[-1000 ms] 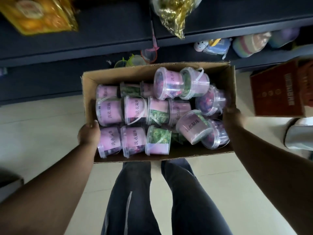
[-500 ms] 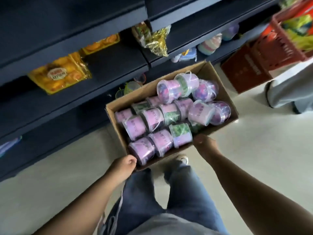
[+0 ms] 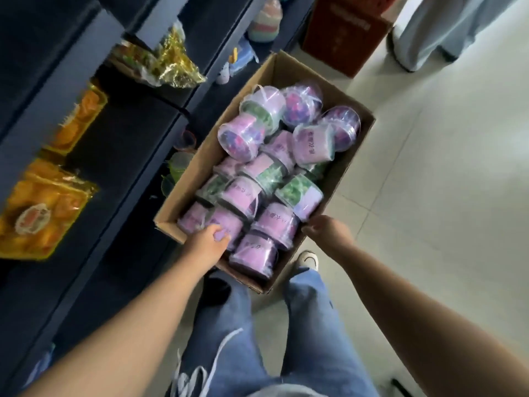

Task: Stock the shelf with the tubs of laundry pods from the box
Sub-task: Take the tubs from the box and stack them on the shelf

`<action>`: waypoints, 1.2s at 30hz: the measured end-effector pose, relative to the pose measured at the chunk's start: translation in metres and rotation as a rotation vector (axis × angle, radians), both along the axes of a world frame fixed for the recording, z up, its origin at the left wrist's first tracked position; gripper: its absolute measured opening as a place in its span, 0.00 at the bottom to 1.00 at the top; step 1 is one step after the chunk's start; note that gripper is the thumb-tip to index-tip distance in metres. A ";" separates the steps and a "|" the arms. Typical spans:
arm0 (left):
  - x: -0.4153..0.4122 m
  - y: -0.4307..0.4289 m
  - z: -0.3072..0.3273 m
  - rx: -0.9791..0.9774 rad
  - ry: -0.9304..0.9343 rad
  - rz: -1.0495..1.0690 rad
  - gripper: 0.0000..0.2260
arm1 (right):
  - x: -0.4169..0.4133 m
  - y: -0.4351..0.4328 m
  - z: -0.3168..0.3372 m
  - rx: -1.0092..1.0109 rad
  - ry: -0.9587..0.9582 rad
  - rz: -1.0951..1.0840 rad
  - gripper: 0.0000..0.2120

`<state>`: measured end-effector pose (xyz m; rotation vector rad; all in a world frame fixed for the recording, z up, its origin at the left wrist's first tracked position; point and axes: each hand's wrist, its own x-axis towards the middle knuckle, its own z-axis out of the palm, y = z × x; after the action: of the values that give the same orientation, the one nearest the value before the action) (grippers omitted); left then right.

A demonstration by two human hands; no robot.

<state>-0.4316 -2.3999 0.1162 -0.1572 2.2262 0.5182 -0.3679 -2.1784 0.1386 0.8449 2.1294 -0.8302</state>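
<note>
Dark blue metal shelf [image 3: 120,156] at left. Left hand [image 3: 206,244] curled over a lilac-labelled clear plastic tub [image 3: 226,224] inside brown corrugated cardboard box [image 3: 347,161] crammed with round glossy tubs; right hand [image 3: 326,228] gripping box's near edge.

Matt brown cardboard box [image 3: 289,73] — glossy clear-plastic tubs [image 3: 243,137], crinkled gold foil bag [image 3: 174,67].

One cardboard box [image 3: 337,101] is holding about fifteen tubs [image 3: 303,196], while two orange packets [image 3: 40,207] are lying on the shelf [image 3: 128,138].
</note>
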 end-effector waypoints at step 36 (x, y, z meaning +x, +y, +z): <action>-0.069 -0.044 -0.061 0.252 -0.395 0.632 0.28 | -0.010 -0.085 -0.112 -0.074 -0.032 -0.807 0.48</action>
<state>-0.5007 -2.4444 0.0552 -0.7737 1.6808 1.0025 -0.3775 -2.2634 0.0262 1.6996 1.6880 -1.2577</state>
